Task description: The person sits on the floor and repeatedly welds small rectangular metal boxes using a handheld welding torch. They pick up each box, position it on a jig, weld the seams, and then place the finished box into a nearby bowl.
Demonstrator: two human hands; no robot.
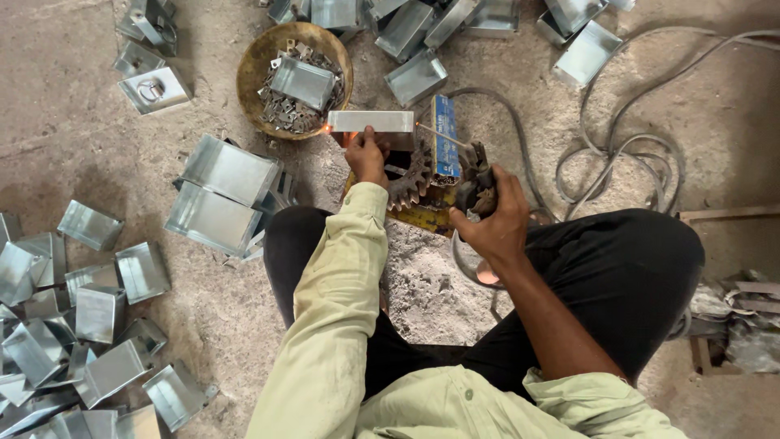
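Note:
My left hand [367, 156] holds a small shiny sheet-metal box [371, 121] from its near side, keeping it propped on edge over a rusty toothed gear [409, 180]. An orange glow shows at the box's left corner. My right hand [492, 218] grips a dark welding electrode holder [473, 182]. Its thin rod [439, 134] points left and its tip meets the box's right end. A blue packet [444, 146] lies just behind the rod. I sit on the floor with my knees spread.
A round bowl [257, 58] holds small metal brackets and one box. Stacked metal boxes [221, 192] lie at my left knee, several more [73, 325] at lower left and along the top [414, 32]. Grey cables [626, 146] coil at right. Scrap [743, 317] sits far right.

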